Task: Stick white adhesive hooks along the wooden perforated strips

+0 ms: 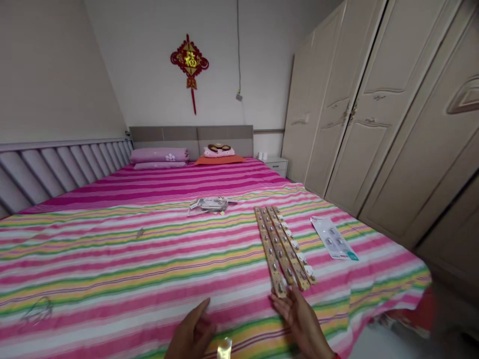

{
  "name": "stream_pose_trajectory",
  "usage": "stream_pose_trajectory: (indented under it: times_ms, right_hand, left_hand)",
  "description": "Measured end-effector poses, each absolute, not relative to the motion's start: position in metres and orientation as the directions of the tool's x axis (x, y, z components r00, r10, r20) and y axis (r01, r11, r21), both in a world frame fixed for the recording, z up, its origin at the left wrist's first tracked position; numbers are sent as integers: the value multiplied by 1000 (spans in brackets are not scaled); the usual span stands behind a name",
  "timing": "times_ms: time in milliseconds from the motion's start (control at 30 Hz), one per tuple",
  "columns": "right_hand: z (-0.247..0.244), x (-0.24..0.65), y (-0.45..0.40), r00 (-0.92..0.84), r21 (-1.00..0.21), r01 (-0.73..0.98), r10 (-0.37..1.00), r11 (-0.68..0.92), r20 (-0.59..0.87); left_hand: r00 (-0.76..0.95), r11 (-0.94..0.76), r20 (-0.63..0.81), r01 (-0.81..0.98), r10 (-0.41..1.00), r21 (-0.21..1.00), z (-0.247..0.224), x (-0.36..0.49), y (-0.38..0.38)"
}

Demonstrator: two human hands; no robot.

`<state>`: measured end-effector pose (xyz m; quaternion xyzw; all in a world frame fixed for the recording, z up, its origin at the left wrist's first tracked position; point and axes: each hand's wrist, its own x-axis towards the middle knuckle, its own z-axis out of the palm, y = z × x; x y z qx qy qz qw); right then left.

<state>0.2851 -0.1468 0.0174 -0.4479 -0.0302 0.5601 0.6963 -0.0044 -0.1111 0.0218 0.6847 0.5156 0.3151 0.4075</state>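
My right hand (295, 315) is at the near end of the studded strips (277, 244) on the bed (112, 269) — from here I can't tell whether it grips. My left hand (192, 331), loosely open, is blurred — a gold piece (224, 348) beside it is cut off.

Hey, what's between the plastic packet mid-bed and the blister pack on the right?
Brown strips bearing small metallic-looking pieces, seen in the head view.

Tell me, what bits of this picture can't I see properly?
In the head view:
- Shiny gold piece: cut off by the bottom edge.
- Left hand: its lower part is cut off there too.
- Blister pack: print too small and blurred.
- Right hand: blur hides whether it grips the studded strip.
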Motion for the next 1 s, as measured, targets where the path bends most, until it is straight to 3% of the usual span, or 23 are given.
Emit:
stream_pose_trajectory:
  times_ms: [267, 400, 633, 767, 1000]
  right_hand:
    - [28, 271, -112, 49, -459, -882, 946, -110, -321]
    - [25, 261, -92, -37, -436, -889, 971, -139, -235]
    - [19, 207, -79, 243, -698, -716, 943, 16, -226]
    - [20, 164, -76, 301, -807, -588, 942, 59, -151]
    - [45, 113, -53, 215, -960, -254, 975, 115, 60]
  left_hand:
    - [309, -83, -34, 359, 951, 929, 24, 7, -112]
    - [295, -18, -47, 213, 954, 977, 28, 23, -114]
    - [148, 174, -180, 48, 973, 984, 46, 61, -108]
    - [34, 70, -71, 32, 997, 997, 48, 72, -91]
    - [-173, -101, 121, 121, 978, 988, 64, 46, -48]
